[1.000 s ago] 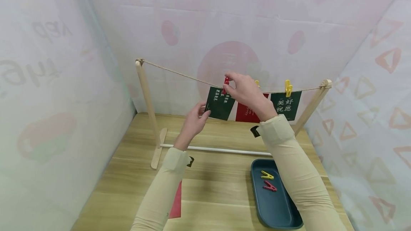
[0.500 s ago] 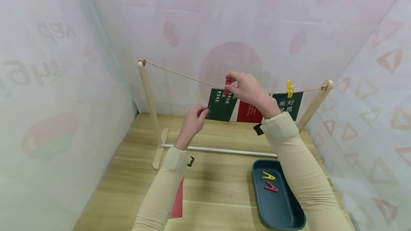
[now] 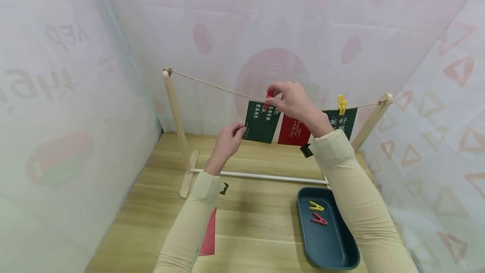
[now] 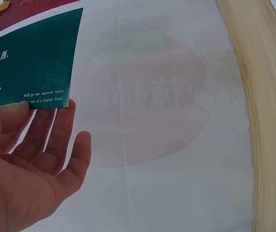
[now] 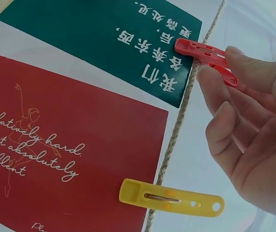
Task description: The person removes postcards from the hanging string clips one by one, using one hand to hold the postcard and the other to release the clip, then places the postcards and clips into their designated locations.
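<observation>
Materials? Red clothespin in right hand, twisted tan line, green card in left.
Slim red clothespin: probably smooth moulded plastic; rounded ends. Tan twisted line: matte, likely jute-like fibre; strands show. Rectangular dark-green printed card: likely smooth cardstock; thin, crisp edges.

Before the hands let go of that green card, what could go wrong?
Only the tip of the red peg overlaps the green card, so the card may slip out. The left hand pinches that card; pulling away too early could tug it free. The rope sags, so a jolt might shake the red card clipped to it.
</observation>
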A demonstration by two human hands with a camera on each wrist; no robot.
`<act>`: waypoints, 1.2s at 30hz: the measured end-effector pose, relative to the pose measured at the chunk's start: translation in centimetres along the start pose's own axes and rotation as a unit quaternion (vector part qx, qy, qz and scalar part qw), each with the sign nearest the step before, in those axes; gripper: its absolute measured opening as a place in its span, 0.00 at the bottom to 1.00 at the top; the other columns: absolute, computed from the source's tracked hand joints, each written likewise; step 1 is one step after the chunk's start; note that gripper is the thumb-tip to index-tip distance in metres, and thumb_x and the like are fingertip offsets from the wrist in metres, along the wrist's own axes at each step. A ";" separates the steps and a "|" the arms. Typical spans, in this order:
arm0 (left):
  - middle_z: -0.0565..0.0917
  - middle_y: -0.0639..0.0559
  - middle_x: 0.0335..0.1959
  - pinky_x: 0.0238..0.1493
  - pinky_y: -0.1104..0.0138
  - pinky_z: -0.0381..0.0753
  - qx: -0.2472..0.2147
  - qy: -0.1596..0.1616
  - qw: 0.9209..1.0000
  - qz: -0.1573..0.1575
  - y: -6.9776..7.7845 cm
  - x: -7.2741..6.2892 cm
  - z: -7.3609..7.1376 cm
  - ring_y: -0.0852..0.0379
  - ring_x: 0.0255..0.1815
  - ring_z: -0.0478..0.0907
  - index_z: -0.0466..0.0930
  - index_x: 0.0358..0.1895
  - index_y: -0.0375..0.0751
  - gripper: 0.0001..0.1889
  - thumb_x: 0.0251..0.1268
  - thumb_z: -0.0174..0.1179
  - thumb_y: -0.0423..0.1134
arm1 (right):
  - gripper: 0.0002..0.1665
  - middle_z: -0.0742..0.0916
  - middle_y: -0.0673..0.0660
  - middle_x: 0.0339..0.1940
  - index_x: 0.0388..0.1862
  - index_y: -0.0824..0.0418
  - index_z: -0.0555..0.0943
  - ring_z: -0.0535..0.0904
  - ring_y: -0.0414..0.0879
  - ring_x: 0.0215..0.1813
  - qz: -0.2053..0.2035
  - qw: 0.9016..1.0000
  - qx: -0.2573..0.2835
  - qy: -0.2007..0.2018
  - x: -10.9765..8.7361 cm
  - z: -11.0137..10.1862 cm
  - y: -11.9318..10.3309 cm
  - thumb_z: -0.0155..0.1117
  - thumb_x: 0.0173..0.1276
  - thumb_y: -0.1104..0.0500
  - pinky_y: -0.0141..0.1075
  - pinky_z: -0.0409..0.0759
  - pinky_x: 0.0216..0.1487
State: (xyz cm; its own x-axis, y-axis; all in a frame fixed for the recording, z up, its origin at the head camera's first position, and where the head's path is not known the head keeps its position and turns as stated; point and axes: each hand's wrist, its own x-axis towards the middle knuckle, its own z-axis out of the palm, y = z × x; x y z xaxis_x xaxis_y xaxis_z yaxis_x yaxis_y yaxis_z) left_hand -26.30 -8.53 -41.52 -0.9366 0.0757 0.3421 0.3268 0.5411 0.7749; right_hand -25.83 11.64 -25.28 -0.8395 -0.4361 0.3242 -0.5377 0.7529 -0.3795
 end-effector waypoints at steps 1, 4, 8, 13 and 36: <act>0.85 0.45 0.36 0.37 0.62 0.76 0.001 0.001 1.000 0.001 0.0 0.0 0.0 0.52 0.33 0.76 0.83 0.48 0.40 0.12 0.75 0.53 0.41 | 0.12 0.88 0.60 0.44 0.48 0.59 0.82 0.81 0.47 0.27 0.000 1.000 0.001 0.001 0.0 -0.1 0.0 0.66 0.68 0.56 0.35 0.80 0.30; 0.86 0.45 0.37 0.37 0.62 0.77 0.004 0.004 1.000 0.005 0.0 0.1 -0.1 0.53 0.33 0.76 0.83 0.49 0.41 0.12 0.75 0.53 0.42 | 0.11 0.89 0.60 0.44 0.47 0.58 0.83 0.83 0.47 0.27 0.002 1.000 0.003 0.003 0.1 -0.3 -0.1 0.66 0.69 0.56 0.36 0.82 0.31; 0.86 0.45 0.38 0.37 0.62 0.77 0.004 0.002 1.000 0.015 -0.1 0.1 -0.1 0.52 0.33 0.76 0.84 0.49 0.41 0.12 0.75 0.53 0.41 | 0.10 0.89 0.60 0.44 0.46 0.58 0.84 0.85 0.50 0.28 0.002 1.000 0.009 0.007 0.0 -0.6 -0.1 0.66 0.69 0.57 0.36 0.84 0.31; 0.87 0.45 0.40 0.38 0.61 0.78 0.006 -0.005 1.000 0.024 -0.3 -0.3 -0.3 0.52 0.33 0.76 0.84 0.49 0.40 0.11 0.74 0.54 0.40 | 0.08 0.90 0.59 0.42 0.44 0.58 0.85 0.83 0.54 0.24 0.007 1.000 0.017 0.017 -0.1 -0.7 0.0 0.66 0.68 0.57 0.32 0.79 0.25; 0.82 0.44 0.34 0.34 0.65 0.74 -0.034 -0.005 0.999 -0.013 -1.7 -2.5 -1.8 0.52 0.33 0.73 0.82 0.47 0.37 0.13 0.75 0.53 0.42 | 0.17 0.88 0.58 0.48 0.56 0.57 0.81 0.80 0.49 0.24 0.024 0.996 0.002 0.082 -2.1 -2.9 -0.7 0.65 0.70 0.55 0.34 0.80 0.29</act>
State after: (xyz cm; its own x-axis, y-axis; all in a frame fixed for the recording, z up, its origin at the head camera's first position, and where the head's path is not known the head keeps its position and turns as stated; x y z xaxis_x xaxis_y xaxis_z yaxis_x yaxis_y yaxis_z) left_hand -24.29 -11.15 -42.74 -0.9458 0.0703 0.3170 0.3101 0.4845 0.8180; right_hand -23.43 13.43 -23.20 -0.8398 -0.3138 0.4430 -0.4986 0.7686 -0.4008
